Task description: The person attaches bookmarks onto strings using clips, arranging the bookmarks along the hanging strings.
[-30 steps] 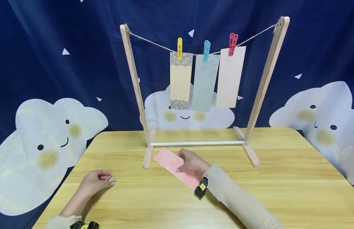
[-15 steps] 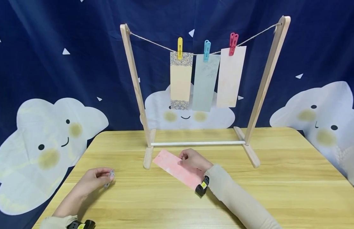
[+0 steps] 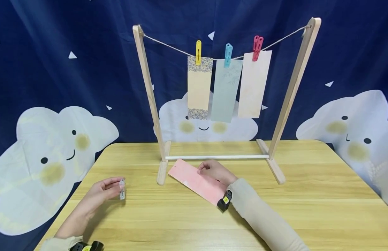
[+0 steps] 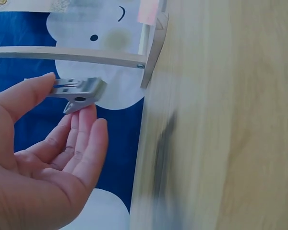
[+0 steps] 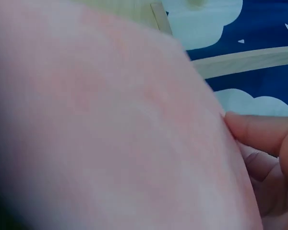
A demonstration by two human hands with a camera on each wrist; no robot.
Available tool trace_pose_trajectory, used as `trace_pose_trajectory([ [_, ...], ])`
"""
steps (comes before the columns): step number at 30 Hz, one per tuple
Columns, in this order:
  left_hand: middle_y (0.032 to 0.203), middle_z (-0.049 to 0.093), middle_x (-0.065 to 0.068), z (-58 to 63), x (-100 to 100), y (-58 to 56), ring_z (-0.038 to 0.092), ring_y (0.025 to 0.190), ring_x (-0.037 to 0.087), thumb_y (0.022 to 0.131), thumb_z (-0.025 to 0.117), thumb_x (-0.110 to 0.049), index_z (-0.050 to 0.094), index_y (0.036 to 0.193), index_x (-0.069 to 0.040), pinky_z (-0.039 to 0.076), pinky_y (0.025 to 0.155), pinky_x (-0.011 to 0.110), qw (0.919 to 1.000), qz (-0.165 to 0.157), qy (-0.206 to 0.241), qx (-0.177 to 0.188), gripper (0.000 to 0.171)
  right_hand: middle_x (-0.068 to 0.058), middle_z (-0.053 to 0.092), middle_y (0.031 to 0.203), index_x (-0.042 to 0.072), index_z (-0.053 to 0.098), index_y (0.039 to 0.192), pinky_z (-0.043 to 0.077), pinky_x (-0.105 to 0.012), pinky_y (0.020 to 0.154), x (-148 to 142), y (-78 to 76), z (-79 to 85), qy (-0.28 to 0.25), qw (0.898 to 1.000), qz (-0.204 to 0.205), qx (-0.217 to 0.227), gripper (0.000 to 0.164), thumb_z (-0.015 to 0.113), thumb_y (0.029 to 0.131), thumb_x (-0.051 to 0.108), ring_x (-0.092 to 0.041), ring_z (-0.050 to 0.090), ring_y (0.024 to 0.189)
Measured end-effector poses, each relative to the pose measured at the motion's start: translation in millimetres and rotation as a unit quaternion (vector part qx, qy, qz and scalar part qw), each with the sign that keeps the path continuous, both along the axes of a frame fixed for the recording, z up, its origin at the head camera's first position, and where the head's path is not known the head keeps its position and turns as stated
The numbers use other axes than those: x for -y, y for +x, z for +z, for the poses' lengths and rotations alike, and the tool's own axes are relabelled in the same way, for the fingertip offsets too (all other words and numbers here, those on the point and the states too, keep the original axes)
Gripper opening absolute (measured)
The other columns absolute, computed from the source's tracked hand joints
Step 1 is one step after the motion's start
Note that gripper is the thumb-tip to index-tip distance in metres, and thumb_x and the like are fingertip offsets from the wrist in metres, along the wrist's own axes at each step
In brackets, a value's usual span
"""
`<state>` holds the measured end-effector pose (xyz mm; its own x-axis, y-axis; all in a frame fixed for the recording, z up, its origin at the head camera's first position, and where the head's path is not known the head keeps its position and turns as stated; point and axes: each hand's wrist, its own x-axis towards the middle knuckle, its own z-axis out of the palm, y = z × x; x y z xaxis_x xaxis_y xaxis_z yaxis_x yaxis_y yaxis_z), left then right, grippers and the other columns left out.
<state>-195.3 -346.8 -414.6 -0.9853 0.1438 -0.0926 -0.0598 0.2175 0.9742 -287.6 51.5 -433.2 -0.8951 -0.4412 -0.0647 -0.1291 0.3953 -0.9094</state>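
Note:
Between thumb and fingers, my left hand (image 3: 101,193) pinches a grey, see-through clothespin (image 4: 81,91) above the left of the table. In the head view the clothespin stands upright at the fingertips. Near the middle, my right hand (image 3: 217,171) pinches the far long edge of a pink paper card (image 3: 189,176), which has a small hole at one end. The card lies slantwise below the rack and fills much of the right wrist view. On the rack's string (image 3: 168,46), yellow (image 3: 198,52), blue (image 3: 228,55) and red clothespins (image 3: 257,48) each hold one card.
The wooden rack (image 3: 151,94) stands at the back of the table (image 3: 313,202), with a white bar (image 3: 219,157) low between its feet. A patterned beige card (image 3: 199,89), a pale blue card (image 3: 226,92) and a whitish card (image 3: 254,85) hang there. Behind is a blue cloud curtain (image 3: 71,80).
My left hand has risen slightly, and the clothespin in it has turned upright. My right hand and the pink card have shifted slightly up and right. The hanging cards stay in place.

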Motion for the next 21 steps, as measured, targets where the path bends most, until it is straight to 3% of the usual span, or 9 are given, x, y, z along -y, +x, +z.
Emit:
trace_pose_trajectory([
  [5, 0.1, 0.063, -0.005, 1.5, -2.0, 1.7, 0.061, 0.089, 0.006, 0.091, 0.059, -0.004, 0.055, 0.117, 0.0, 0.052, 0.079, 0.021, 0.9993, 0.007, 0.034, -0.014, 0.027, -0.001, 0.058, 0.077, 0.0, 0.067, 0.097, 0.042, -0.024, 0.065, -1.3, -0.6, 8.5, -0.025, 1.0, -0.012, -0.003, 0.012, 0.06, 0.091, 0.009, -0.012, 0.049, 0.069],
  [9, 0.096, 0.063, -0.006, 2.4, -6.2, 1.4, 0.061, 0.087, 0.007, 0.091, 0.057, -0.002, 0.059, 0.11, -0.01, 0.052, 0.079, 0.021, 0.9989, -0.004, 0.039, -0.027, 0.021, -0.001, 0.059, 0.079, 0.003, 0.067, 0.097, 0.043, -0.024, 0.067, -2.5, -0.9, 15.1, -0.055, 0.997, -0.045, 0.008, 0.011, 0.061, 0.09, 0.009, -0.012, 0.051, 0.071],
  [15, 0.093, 0.064, -0.007, 2.1, -13.6, -1.7, 0.062, 0.085, 0.007, 0.091, 0.058, -0.003, 0.061, 0.108, -0.013, 0.052, 0.077, 0.021, 0.9988, -0.007, 0.041, -0.026, 0.02, -0.001, 0.06, 0.08, 0.0, 0.067, 0.096, 0.042, -0.025, 0.065, -4.6, -2.1, 24.2, -0.092, 0.992, -0.091, -0.006, 0.012, 0.063, 0.089, 0.008, -0.013, 0.05, 0.072],
  [21, 0.095, 0.064, -0.006, 17.2, -29.1, -15.1, 0.061, 0.087, 0.006, 0.091, 0.06, -0.004, 0.062, 0.106, -0.014, 0.052, 0.079, 0.02, 0.9973, -0.003, 0.066, -0.033, 0.018, -0.002, 0.063, 0.084, -0.005, 0.064, 0.102, 0.046, -0.025, 0.073, -9.0, -7.2, 33.5, -0.136, 0.984, -0.113, -0.026, 0.017, 0.062, 0.09, 0.007, -0.012, 0.055, 0.078],
])
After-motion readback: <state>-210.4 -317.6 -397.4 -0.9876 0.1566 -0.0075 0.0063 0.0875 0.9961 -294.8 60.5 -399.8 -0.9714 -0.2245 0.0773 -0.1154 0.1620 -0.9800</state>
